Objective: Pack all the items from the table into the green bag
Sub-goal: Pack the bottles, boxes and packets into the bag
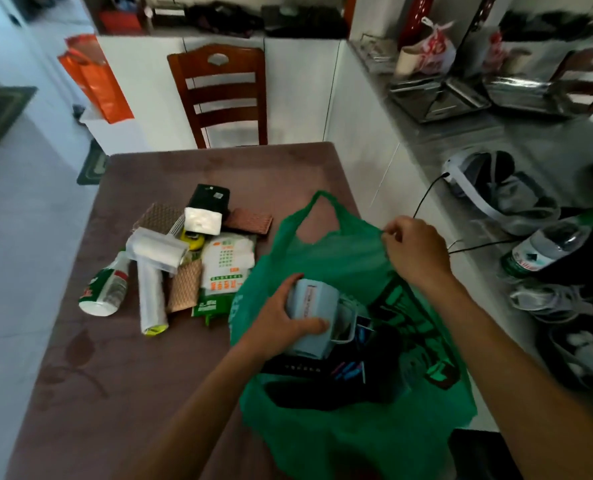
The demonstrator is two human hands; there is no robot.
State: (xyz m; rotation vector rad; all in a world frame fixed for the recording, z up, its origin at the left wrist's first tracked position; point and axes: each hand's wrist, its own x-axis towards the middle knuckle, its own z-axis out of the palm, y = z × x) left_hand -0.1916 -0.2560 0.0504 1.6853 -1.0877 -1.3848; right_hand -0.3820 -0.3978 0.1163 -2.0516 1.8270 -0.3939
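green bag | pale blue mug | brown table | orange bag | reddish-brown chair

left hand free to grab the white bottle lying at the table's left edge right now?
Probably not yet: the left hand is shut on the light blue cup over the green bag. The path to the white bottle looks open otherwise.

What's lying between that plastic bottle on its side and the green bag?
In the head view, between the bottle and the green bag lie a roll of clear bags, a woven mat and a green-and-white packet.
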